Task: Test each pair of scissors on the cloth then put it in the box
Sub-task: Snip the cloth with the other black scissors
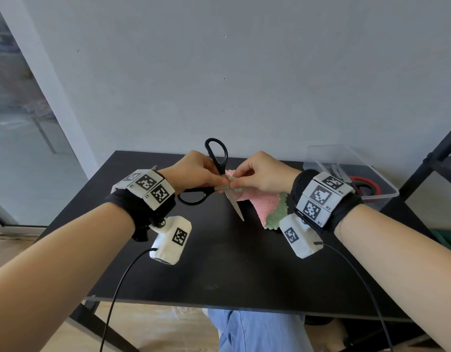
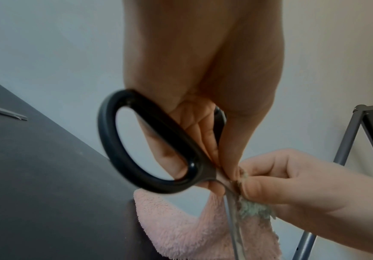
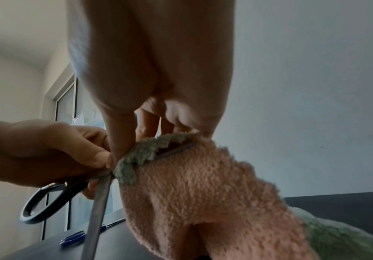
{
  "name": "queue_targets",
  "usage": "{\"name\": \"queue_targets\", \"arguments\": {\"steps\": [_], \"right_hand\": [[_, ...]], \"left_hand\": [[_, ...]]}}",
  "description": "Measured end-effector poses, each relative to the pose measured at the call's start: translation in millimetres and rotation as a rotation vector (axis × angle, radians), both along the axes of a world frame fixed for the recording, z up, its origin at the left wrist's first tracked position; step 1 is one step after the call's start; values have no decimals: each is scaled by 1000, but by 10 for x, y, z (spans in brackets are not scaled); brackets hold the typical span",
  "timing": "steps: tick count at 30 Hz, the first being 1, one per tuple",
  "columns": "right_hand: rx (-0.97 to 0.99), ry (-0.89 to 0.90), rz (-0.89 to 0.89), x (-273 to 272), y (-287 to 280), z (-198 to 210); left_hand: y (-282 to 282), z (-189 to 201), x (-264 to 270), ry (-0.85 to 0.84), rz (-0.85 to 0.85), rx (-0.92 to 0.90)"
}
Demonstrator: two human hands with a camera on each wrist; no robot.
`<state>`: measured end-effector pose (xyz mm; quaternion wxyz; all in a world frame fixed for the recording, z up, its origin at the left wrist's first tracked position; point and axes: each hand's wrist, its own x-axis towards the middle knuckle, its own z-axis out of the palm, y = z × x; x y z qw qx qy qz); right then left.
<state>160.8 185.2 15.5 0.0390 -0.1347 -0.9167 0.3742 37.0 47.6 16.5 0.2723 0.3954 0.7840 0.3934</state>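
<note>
The scissors (image 1: 220, 182) have glossy black oval plastic loops and plain dull steel blades. They are spread wide: one loop stands up at 12 o'clock above the hands, the other lies out at 8 o'clock, and one narrow pointed blade runs down toward 5 o'clock, its tip above bare tabletop. The left hand (image 1: 194, 174) grasps them at the pivot, fingers curled around the shanks and none through a loop. In the left wrist view the near loop (image 2: 145, 140) is thick, smooth and rounded.

The cloth (image 1: 260, 201) is fluffy terry, pink with a ragged pale green patch, its edges frayed and uneven. The right hand (image 1: 262, 174) pinches a green tuft of it between thumb and forefinger right against the blades; the rest drapes down to the table (image 1: 219, 262) at 4 o'clock. The right wrist view shows a slit (image 3: 176, 149) in the pile near the green edge.

The table is matte black and flat, with a wide open stretch between the hands and its near edge. At 2 o'clock, close to the right edge, sits the box (image 1: 371, 174), clear thin plastic with rounded corners, holding red-handled scissors (image 1: 366, 185). Blue-handled scissors (image 3: 74, 237) lie on the table in the right wrist view.
</note>
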Motion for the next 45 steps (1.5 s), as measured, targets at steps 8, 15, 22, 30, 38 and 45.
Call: {"name": "queue_targets", "arguments": {"steps": [8, 15, 22, 30, 38, 45], "right_hand": [[166, -100, 24, -13, -8, 11], [205, -120, 36, 71, 31, -24], [167, -116, 9, 136, 134, -1], [202, -152, 9, 191, 178, 22], [159, -119, -64, 257, 314, 62], [-129, 210, -343, 379, 520, -155]], "left_hand": [[-7, -6, -22, 27, -52, -2], [-49, -71, -69, 61, -107, -43], [-35, -53, -87, 33, -100, -34], [-51, -108, -89, -9, -91, -22], [-83, -86, -112, -74, -59, 15], [-198, -102, -206, -192, 58, 179]]}}
